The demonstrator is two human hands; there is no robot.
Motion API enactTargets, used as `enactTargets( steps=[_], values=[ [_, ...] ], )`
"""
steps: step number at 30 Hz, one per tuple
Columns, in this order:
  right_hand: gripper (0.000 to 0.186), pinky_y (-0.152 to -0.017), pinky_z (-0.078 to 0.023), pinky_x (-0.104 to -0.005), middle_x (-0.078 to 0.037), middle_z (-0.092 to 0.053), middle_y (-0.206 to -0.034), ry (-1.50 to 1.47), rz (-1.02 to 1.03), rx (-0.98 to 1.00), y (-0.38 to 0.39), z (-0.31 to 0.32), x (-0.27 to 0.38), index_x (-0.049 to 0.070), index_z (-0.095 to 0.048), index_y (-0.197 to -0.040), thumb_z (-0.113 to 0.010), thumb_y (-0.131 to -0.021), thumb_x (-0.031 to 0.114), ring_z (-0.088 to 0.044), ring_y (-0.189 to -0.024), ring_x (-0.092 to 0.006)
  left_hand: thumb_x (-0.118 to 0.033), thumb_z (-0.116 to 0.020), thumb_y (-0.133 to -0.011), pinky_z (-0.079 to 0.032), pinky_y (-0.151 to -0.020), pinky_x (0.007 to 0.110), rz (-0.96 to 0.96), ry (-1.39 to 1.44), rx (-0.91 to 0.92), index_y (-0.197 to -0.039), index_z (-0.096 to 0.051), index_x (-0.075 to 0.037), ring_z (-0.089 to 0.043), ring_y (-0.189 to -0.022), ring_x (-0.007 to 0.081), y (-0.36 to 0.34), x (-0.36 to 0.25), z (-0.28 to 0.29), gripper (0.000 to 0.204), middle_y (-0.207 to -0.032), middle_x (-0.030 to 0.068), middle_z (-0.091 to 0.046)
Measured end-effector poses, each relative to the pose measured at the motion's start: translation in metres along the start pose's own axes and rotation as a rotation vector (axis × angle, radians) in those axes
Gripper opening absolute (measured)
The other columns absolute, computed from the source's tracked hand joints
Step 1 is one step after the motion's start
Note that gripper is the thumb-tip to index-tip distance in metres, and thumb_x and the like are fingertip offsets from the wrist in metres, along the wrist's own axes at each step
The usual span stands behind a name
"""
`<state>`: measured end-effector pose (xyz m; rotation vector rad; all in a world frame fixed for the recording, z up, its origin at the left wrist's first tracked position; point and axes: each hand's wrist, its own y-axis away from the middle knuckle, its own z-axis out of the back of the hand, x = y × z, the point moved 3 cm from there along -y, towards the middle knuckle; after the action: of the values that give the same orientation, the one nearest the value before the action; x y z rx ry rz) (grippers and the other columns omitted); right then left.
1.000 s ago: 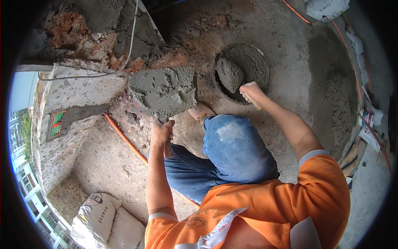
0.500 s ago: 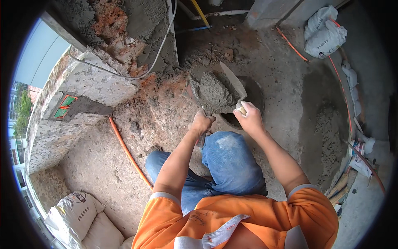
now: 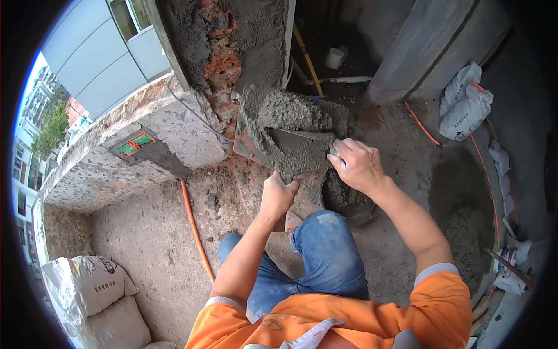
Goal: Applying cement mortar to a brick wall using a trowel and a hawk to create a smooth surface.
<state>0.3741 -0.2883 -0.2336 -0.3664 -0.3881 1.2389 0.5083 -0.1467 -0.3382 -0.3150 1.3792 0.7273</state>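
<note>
My left hand is closed round the grip at the near edge of a mortar board. A thick heap of wet grey mortar sits on the far part of the board. My right hand grips a trowel, its handle mostly hidden by the fingers. The trowel blade lies flat across the board against the near side of the heap. Below my right hand stands a mortar-smeared bucket with grey mix inside, partly covered by the board and hand.
A low rough wall with a green-and-orange socket box runs along the left. Stacked white sacks lie at the lower left, and another sack at the far right. An orange conduit rises from the floor near my left arm.
The mortar board has been lifted and moved away from me, off the bucket. My trowel has come down from above the heap onto the mortar. The view has tilted up.
</note>
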Motion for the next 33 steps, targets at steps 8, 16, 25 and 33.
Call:
enactTargets(
  steps=[8,16,25,33],
  values=[
    [0.036,-0.069,-0.053,-0.0396,-0.021,-0.068,-0.086,-0.425,-0.176,-0.133,-0.045,0.018,0.014,-0.004,-0.067,-0.1,-0.068,-0.084,0.028,-0.067,-0.078,-0.0371,-0.007,-0.066,-0.08,-0.039,-0.039,0.031,0.174,0.198,-0.005,-0.074,-0.05,-0.002,-0.047,-0.042,0.014,-0.018,0.032,0.018,0.018,-0.058,0.0041,-0.052],
    [0.024,-0.056,-0.05,-0.0384,-0.008,-0.062,-0.074,0.144,0.329,-0.079,-0.095,0.077,0.016,0.004,-0.068,-0.088,-0.073,-0.077,0.024,-0.063,-0.066,-0.0285,-0.01,-0.065,-0.08,-0.044,-0.046,0.033,-0.143,-0.075,-0.075,-0.078,-0.052,0.002,-0.053,-0.049,0.0159,-0.011,-0.053,0.078,0.018,-0.061,0.0059,-0.054],
    [0.022,-0.057,-0.051,-0.0317,-0.005,-0.062,-0.077,0.161,0.448,-0.71,-0.169,0.108,0.018,0.004,-0.067,-0.085,-0.077,-0.074,0.02,-0.061,-0.064,-0.0216,-0.011,-0.068,-0.082,-0.04,-0.042,0.03,0.019,0.13,0.016,-0.079,-0.055,0.001,-0.049,-0.045,0.0128,0.018,-0.03,0.036,0.018,-0.062,0.0034,-0.054],
    [0.037,-0.061,-0.051,-0.0303,-0.011,-0.064,-0.069,-0.617,0.247,-0.729,-0.324,0.111,-0.019,0.0,-0.066,-0.091,-0.062,-0.091,0.038,-0.064,-0.063,-0.0212,-0.007,-0.067,-0.082,-0.039,-0.037,0.03,0.243,0.4,-0.005,-0.067,-0.052,-0.004,-0.048,-0.04,0.0147,0.024,0.012,0.05,0.021,-0.054,0.0039,-0.051]
  ],
)
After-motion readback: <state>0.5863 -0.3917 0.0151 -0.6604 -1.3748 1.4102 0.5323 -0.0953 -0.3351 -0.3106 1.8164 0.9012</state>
